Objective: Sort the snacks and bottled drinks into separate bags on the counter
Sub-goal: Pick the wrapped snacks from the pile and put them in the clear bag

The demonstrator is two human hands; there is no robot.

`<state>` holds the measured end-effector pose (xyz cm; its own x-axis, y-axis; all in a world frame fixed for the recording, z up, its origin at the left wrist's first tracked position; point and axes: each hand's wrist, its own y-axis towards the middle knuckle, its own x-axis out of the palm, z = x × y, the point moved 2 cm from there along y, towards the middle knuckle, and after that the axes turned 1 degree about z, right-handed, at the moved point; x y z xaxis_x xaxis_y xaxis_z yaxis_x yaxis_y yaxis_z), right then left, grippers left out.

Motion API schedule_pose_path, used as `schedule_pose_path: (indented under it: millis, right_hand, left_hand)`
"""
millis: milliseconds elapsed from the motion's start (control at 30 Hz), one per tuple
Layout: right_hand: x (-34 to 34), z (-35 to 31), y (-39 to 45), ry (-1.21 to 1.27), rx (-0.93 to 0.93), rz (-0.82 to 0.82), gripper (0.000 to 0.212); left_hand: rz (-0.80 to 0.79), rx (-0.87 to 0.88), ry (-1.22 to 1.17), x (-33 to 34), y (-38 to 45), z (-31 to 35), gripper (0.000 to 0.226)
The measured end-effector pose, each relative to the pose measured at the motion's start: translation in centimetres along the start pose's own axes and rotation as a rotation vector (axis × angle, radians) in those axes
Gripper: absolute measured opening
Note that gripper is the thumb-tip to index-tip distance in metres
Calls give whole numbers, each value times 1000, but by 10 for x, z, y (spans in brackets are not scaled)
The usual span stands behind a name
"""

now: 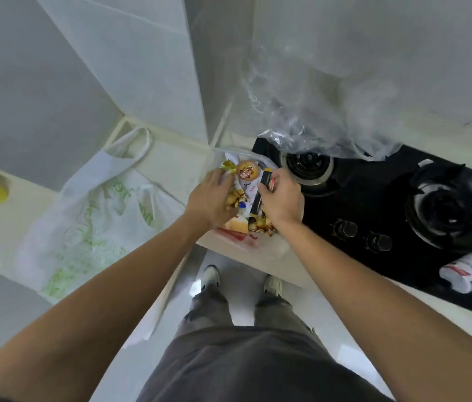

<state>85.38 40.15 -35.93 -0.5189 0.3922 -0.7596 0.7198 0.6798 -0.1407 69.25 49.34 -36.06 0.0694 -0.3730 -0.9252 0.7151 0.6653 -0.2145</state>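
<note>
I am at the picking-out step, both hands down in the heap of snacks [248, 204] lying on a white bag with red print [237, 237] at the tabletop [171, 169] edge, just left of the black hob [374, 216]. My right hand [282, 200] has its fingers [272, 181] curled round a small dark packet [268, 179]; my left hand [210, 200] lies with fingers spread and fairly straight over the gold-wrapped pieces, holding nothing that I can make out. The white bag with green print [92, 221] lies at nine o'clock from the heap, flat, its mouth apparently closed. I judge the next move needs that mouth opened before the packet goes in.
</note>
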Motion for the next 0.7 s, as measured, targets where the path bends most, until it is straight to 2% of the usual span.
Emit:
schedule_pose_path:
  millis: [167, 333, 500, 700]
  right_hand:
    - [6, -5, -7, -17, -32, 80, 31]
    - [2, -6, -23, 5, -114, 164, 28]
    - [-1, 5, -35, -22, -127, 154, 30]
    - [-7, 20, -52, -84, -95, 145, 38]
  left_hand:
    - [-38, 105, -23, -2, 10, -14, 86]
    - [35, 158, -32, -9, 4, -30, 74]
    - [77, 145, -27, -15, -7, -51, 67]
    - [45, 25, -131, -18, -13, -69, 57]
